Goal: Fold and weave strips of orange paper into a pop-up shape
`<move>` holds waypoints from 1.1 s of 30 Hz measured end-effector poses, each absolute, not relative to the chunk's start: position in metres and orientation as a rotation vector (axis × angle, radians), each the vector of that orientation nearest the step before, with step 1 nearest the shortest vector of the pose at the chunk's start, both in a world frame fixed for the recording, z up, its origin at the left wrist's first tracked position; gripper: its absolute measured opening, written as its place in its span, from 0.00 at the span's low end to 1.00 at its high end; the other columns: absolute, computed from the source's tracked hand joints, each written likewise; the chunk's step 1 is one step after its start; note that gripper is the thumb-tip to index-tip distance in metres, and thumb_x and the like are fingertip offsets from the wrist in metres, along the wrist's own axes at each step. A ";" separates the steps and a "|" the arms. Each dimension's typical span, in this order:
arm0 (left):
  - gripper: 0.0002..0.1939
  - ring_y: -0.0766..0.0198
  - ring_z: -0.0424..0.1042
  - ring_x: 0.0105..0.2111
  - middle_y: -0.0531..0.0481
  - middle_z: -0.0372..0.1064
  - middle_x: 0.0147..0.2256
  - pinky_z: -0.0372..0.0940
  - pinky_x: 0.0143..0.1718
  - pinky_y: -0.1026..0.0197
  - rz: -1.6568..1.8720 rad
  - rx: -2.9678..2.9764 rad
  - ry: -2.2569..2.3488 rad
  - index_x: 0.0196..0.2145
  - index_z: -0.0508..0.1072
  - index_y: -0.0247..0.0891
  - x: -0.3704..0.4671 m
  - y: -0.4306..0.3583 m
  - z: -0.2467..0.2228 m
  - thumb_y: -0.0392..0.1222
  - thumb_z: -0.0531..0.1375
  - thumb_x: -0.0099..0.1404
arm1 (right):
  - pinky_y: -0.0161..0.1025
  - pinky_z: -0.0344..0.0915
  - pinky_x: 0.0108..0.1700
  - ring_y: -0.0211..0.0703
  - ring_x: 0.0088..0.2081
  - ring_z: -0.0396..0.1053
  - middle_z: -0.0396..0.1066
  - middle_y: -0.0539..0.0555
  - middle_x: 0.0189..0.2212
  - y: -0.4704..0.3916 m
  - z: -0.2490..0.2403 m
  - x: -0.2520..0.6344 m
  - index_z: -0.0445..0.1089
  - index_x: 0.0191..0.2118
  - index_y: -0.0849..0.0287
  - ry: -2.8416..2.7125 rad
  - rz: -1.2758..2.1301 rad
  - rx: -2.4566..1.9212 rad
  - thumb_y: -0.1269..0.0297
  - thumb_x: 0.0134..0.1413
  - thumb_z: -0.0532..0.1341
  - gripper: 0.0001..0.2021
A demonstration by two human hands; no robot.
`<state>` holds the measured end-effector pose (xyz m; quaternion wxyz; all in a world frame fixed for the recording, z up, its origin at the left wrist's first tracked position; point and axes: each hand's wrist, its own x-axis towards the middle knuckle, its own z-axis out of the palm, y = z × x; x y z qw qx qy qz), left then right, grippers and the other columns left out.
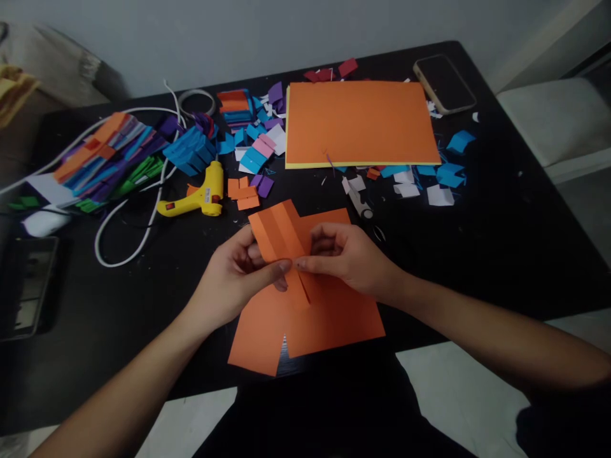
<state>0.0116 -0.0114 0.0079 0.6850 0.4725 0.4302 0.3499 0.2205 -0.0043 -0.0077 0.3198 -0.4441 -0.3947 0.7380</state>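
Note:
A creased orange paper strip point(281, 232) is held between both hands above the front middle of the table. My left hand point(238, 273) grips its left side, thumb on top and fingers behind. From the right, my right hand point(346, 257) pinches the strip's edge near the left thumb, its other fingers curled. Beneath the hands lie larger orange sheets point(338, 318) at the table's front edge, with a narrow gap between two of them.
On the black table point(501, 254) are a yellow glue gun point(212, 191), a white cable point(100, 245), scissors point(358, 200), stacked orange sheets point(360, 124), a phone point(443, 83), folded strips point(109, 152) and scattered paper scraps point(255, 152). Another phone-like device point(28, 286) lies left.

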 end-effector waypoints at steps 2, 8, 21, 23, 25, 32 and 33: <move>0.13 0.69 0.77 0.23 0.51 0.80 0.28 0.75 0.29 0.69 0.788 1.062 0.970 0.46 0.73 0.35 0.011 -0.011 0.008 0.33 0.69 0.64 | 0.35 0.72 0.39 0.39 0.34 0.77 0.78 0.50 0.32 -0.004 -0.008 0.221 0.73 0.36 0.59 -1.017 1.946 -1.156 0.66 0.40 0.78 0.17; 0.14 0.68 0.78 0.26 0.51 0.80 0.29 0.75 0.30 0.68 0.814 1.063 0.991 0.45 0.73 0.35 0.011 -0.012 0.010 0.32 0.70 0.62 | 0.37 0.74 0.40 0.39 0.33 0.77 0.78 0.49 0.31 -0.003 -0.007 0.221 0.73 0.35 0.59 -0.983 1.962 -1.139 0.67 0.39 0.77 0.16; 0.15 0.67 0.77 0.25 0.51 0.80 0.31 0.75 0.29 0.66 0.805 1.074 1.016 0.43 0.73 0.36 0.012 -0.013 0.006 0.35 0.71 0.61 | 0.39 0.76 0.39 0.42 0.35 0.79 0.80 0.52 0.33 -0.003 -0.010 0.222 0.72 0.37 0.58 -1.053 1.958 -1.140 0.67 0.39 0.78 0.19; 0.14 0.67 0.77 0.25 0.51 0.80 0.30 0.75 0.29 0.66 0.810 1.068 1.020 0.41 0.73 0.36 0.011 -0.012 0.007 0.36 0.71 0.61 | 0.38 0.76 0.39 0.41 0.33 0.78 0.79 0.50 0.30 -0.002 -0.009 0.221 0.71 0.36 0.59 -0.999 1.991 -1.117 0.67 0.39 0.78 0.18; 0.14 0.68 0.77 0.24 0.52 0.80 0.30 0.75 0.29 0.67 0.805 1.062 1.027 0.42 0.72 0.36 0.010 -0.012 0.007 0.35 0.71 0.61 | 0.37 0.77 0.38 0.39 0.31 0.78 0.78 0.48 0.27 -0.001 -0.006 0.220 0.71 0.35 0.59 -0.936 2.042 -1.091 0.68 0.40 0.77 0.17; 0.15 0.69 0.77 0.25 0.53 0.79 0.29 0.75 0.29 0.67 0.793 1.073 1.019 0.44 0.72 0.36 0.008 -0.012 0.006 0.35 0.71 0.62 | 0.37 0.78 0.37 0.40 0.31 0.79 0.78 0.49 0.27 -0.001 -0.004 0.220 0.69 0.35 0.59 -0.902 2.079 -1.107 0.67 0.39 0.78 0.19; 0.15 0.69 0.77 0.25 0.53 0.79 0.29 0.75 0.29 0.68 0.796 1.077 1.014 0.44 0.72 0.36 0.009 -0.011 0.006 0.35 0.71 0.62 | 0.37 0.78 0.37 0.40 0.31 0.79 0.78 0.49 0.27 -0.001 -0.005 0.220 0.69 0.35 0.59 -0.910 2.076 -1.108 0.67 0.39 0.78 0.20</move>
